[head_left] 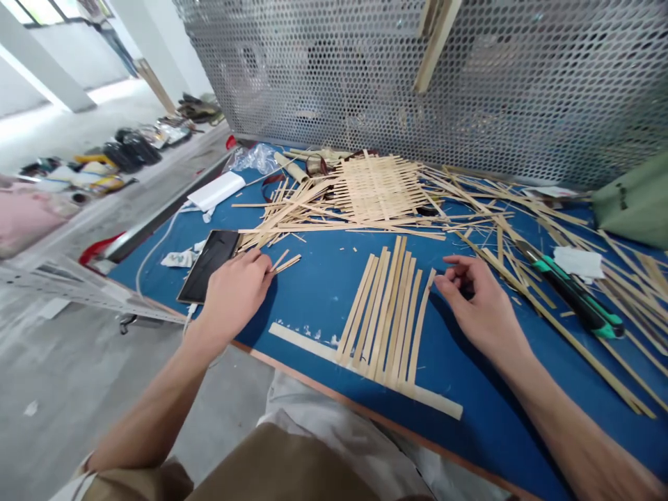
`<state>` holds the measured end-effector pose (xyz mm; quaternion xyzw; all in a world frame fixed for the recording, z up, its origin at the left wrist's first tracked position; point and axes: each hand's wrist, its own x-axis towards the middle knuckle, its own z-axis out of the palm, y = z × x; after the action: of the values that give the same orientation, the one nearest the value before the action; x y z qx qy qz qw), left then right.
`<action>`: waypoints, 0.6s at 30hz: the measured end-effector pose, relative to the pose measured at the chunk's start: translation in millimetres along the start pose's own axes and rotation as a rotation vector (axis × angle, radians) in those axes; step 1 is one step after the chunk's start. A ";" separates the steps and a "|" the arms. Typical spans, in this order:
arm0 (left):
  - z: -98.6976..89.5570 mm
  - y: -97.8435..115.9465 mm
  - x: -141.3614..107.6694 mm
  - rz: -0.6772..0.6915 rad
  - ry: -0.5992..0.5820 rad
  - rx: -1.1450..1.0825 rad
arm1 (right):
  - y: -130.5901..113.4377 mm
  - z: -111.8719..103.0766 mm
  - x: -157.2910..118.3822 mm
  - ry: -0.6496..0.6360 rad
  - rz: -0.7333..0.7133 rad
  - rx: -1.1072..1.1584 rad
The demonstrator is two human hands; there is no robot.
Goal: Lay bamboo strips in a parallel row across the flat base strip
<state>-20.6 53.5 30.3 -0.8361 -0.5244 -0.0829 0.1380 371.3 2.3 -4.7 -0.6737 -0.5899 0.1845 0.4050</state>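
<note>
Several thin bamboo strips (389,313) lie side by side on the blue table, fanned slightly. Their near ends rest on a strip of pale tape (303,341) along the front edge. My right hand (472,299) is just right of the rightmost strip, thumb close to its far tip. Its thumb and forefinger are apart and the other fingers curl in. My left hand (243,285) is closed low over the table beside a black phone (211,261). Short bamboo pieces (287,263) stick out from under its fingers; the grip itself is partly hidden.
A woven bamboo mat (378,188) lies at the back among loose strips (292,216). On the right are a green-and-black utility knife (574,292), a paper scrap (578,263) and a green bag (637,198). A perforated metal panel (334,76) closes off the back. A white cable (151,254) runs at left.
</note>
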 end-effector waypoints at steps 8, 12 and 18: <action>2.4 1.8 3.5 0.059 -0.054 0.086 | -1.9 -0.7 -1.1 0.019 0.013 0.029; 5.6 2.5 7.1 0.079 -0.053 0.107 | -4.3 -1.5 -1.4 0.029 0.018 0.030; -3.9 -4.8 14.1 0.000 -0.041 -0.018 | -4.3 -1.1 -1.0 0.044 0.018 0.048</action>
<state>-18.8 66.3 38.7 -0.8389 -0.5263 -0.0702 0.1196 369.1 0.9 -0.9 -0.6732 -0.5700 0.1873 0.4322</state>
